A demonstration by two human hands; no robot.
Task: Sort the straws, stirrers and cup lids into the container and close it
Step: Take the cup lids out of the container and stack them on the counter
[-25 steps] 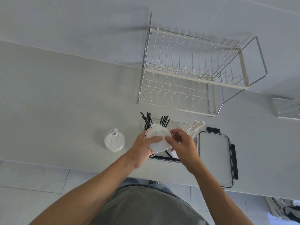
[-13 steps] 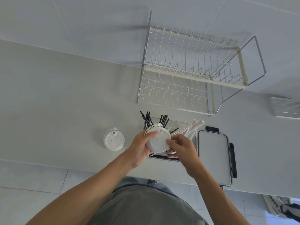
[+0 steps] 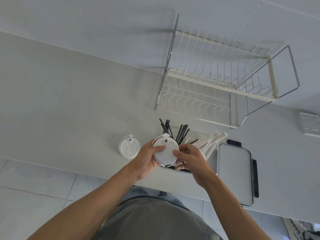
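A stack of white cup lids is held over the clear container near the counter's front edge. My left hand grips the stack from the left with the thumb on top. My right hand pinches its right rim. Black stirrers stick up from the container's far left, and white wrapped straws lean out to the right. Another white cup lid lies on the counter to the left. The container's lid, with black clips, lies flat to the right.
A wire dish rack stands behind the container against the wall. A clear object sits at the far right edge. The counter's front edge runs just under my hands, with tiled floor below.
The stack of lids has sunk a little toward the container, and my right hand has shifted its hold on the right rim. The lid on the counter has not moved.
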